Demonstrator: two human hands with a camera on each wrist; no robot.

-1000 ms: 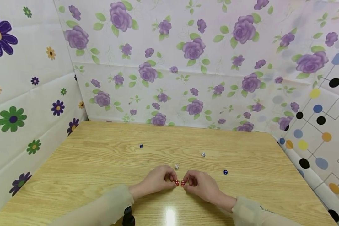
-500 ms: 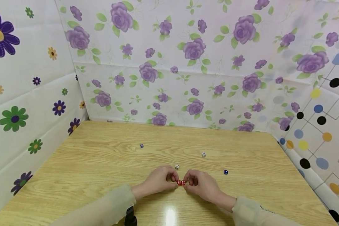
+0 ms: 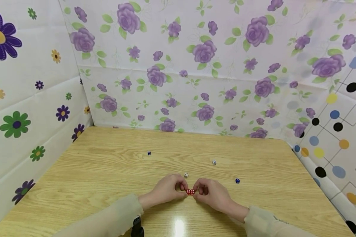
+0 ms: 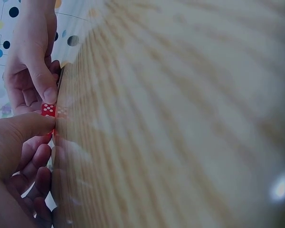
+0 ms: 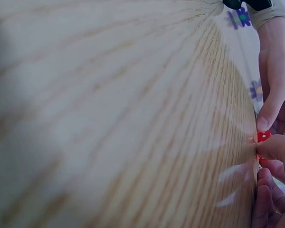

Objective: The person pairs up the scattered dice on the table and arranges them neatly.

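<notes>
Two red dice with white pips sit side by side on the wooden table, faces together in the head view. My left hand pinches the left red die between thumb and fingertips. From the other side, my right hand pinches the right red die the same way. In the left wrist view, a red die shows between the two thumbs, low at the tabletop. Part of a red die also shows in the right wrist view, mostly covered by the thumbs.
A white die lies just beyond the hands, and another white die farther back. One blue die is at the back left, another blue die right of my right hand. Patterned cloth hangs behind the table.
The two red dice, a small gap apart one second ago, have come together as my left hand moved slightly right. The other dice stay in place.
</notes>
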